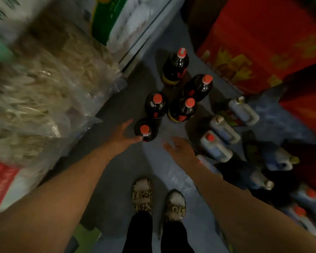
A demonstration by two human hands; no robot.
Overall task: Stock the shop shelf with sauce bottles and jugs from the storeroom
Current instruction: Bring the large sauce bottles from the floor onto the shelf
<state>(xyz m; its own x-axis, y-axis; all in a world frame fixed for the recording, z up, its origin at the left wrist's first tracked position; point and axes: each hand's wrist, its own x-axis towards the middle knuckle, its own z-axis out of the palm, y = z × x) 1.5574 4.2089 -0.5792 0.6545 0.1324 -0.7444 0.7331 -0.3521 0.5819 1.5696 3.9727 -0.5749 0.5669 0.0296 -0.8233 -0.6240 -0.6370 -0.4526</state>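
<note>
A dim storeroom floor (171, 179), seen from above, is hemmed in by red cartons (263, 42) on the right and bagged dry goods (35, 99) on the left. Five dark sauce bottles (175, 99) with red caps stand clustered upright in the aisle, probably set out for carrying. White jugs (224, 130) line the right edge. The left hand (125, 133), fingers spread, touches the nearest bottle (146, 129) at its shoulder, not yet gripping. The right hand (180, 148) hovers open beside it, holding nothing.

Five dark sauce bottles (156, 105) stand beside three pale jugs (217, 148).
</note>
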